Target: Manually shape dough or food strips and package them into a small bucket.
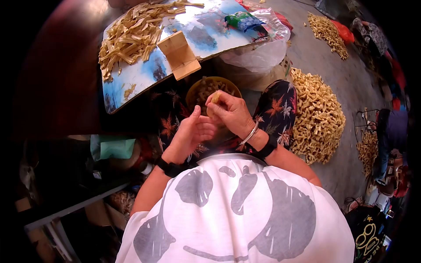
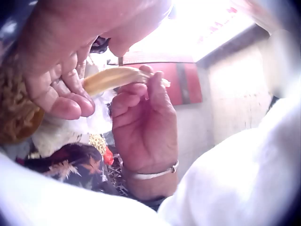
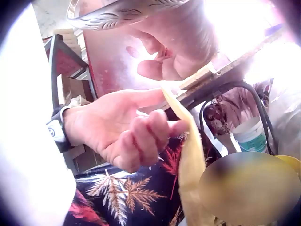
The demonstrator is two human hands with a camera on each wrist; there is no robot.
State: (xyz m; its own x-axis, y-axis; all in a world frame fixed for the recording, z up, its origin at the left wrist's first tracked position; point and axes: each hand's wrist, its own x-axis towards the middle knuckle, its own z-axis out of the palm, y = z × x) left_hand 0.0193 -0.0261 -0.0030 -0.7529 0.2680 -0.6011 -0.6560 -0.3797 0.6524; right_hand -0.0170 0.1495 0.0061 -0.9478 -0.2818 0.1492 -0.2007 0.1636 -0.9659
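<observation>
By the bowl (image 1: pixel 235 88), the right grip (image 1: pixel 237 115) pinches one end of a strip (image 2: pixel 110 79), seemingly light and pliable, best held there, the left grip (image 1: pixel 192 131) relaxed beside it.

Shows a blue-and-white bench (image 1: pixel 206 27) between eleven and twelve o'clock, grey floor (image 1: pixel 353 90) at two, a metal rail (image 1: pixel 79 206) at eight, bright glare (image 2: pixel 197 28) at one in the left wrist view.
</observation>
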